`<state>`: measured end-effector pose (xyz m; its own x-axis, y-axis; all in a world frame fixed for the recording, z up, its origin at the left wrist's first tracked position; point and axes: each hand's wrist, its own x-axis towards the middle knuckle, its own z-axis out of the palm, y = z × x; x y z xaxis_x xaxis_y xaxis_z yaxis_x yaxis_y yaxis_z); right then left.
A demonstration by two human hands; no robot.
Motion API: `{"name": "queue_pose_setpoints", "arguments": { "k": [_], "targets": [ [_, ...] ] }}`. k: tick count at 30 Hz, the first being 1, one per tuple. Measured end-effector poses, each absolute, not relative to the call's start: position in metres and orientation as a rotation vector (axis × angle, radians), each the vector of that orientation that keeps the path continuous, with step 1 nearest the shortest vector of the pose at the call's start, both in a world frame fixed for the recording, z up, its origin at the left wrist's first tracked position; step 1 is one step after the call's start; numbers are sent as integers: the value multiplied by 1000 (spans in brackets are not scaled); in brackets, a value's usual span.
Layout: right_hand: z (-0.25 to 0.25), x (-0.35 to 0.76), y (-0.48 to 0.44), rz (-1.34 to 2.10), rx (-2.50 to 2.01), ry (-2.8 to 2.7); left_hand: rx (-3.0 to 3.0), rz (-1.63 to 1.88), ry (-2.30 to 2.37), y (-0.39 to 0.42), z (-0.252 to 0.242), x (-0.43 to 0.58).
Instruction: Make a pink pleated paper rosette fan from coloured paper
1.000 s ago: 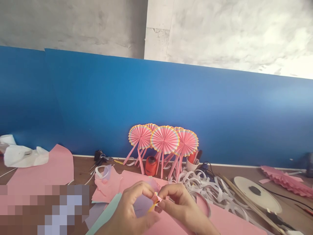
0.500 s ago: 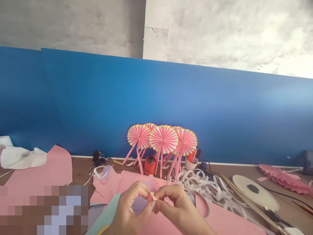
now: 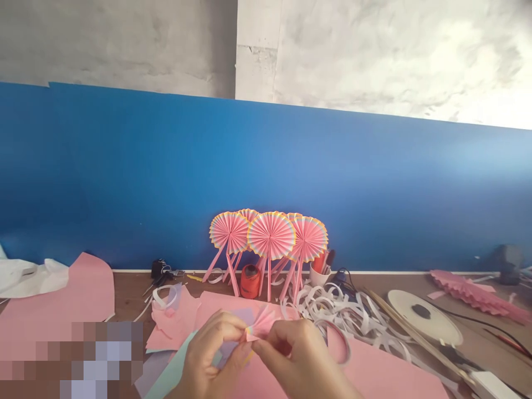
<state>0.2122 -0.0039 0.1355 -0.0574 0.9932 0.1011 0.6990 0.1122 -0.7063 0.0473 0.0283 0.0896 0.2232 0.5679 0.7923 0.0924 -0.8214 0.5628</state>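
Observation:
A small piece of pleated pink paper with a yellow and pale blue edge is pinched between my two hands. My left hand is closed on its left end, thumb against fingertips. Close beside it my right hand pinches the lower right part, its fingers partly hiding the folds. Beneath both hands lie pink sheets, with a mint green sheet at the left. Behind them several round pleated paper fans with pink strip legs stand against the blue partition.
A red container stands under the fans, near a white cup of tools. Curled white paper strips are heaped to the right, by a tape roll. Farther right are a wooden stick, a cream disc and a ruffled pink paper piece.
The pleated paper now fans out upward between my hands, showing more of its folds. My fingertips have moved slightly apart, and the whole view has shifted a little.

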Motion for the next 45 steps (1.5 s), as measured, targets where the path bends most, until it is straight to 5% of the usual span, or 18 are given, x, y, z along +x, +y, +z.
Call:
{"name": "queue_pose_setpoints", "arguments": {
  "k": [10,18,45],
  "targets": [
    [134,224,-10,66,-1545,-1968,1657,1601,851,29,83,40],
    [135,227,-13,-43,-1612,-1997,1561,1594,749,21,84,46],
    [142,240,-11,147,-1439,-2055,1316,1463,751,9,89,50]
  ]
}}
